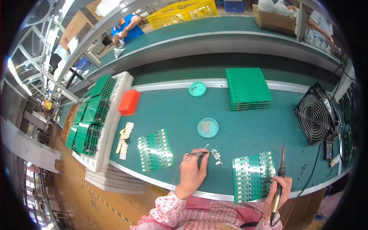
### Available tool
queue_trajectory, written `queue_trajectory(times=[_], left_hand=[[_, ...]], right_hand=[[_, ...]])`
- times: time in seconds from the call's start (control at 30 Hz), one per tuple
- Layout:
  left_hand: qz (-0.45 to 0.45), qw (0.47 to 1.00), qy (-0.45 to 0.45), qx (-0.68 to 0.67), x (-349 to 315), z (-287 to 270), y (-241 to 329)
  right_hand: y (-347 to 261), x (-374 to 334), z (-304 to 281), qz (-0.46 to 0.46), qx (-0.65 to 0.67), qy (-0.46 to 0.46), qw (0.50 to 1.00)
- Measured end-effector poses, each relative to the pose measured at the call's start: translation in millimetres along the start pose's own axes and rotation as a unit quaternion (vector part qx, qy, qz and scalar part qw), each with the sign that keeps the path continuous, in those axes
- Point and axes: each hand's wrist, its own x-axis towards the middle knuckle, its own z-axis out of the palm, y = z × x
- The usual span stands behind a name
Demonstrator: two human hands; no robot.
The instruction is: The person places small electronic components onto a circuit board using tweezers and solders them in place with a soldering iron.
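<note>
I see a round dish [207, 127] and fan [315, 114] beyond the circuit board [253, 175]. My left hand [193, 171] pinches tweezers [198, 153] beside small parts [217, 156]; my right hand [279, 190] grips a soldering iron [281, 168] just right of the board.

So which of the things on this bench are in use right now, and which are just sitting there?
In use:
left hand with tweezers
small loose parts
right hand with soldering iron
circuit board panel

Lying about:
orange box
stack of green boards
fan
two round teal dishes
</note>
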Motion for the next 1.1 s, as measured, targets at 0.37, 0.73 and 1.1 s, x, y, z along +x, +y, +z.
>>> queue_trajectory(times=[0.37,0.73,1.1], left_hand=[[-0.015,0.993,-0.062,-0.102,-1.5,-7.3,25.3],[0.052,0.981,-0.150,-0.112,-23.0,16.2,39.0],[0.067,0.986,-0.129,-0.080,-17.9,25.5,35.9]], right_hand=[[4.4,1.7,14.7,0.024,0.093,0.063,0.993],[12.6,-8.9,8.2,0.064,0.123,0.064,0.988],[11.2,-9.1,10.3,0.063,0.117,0.058,0.989]])
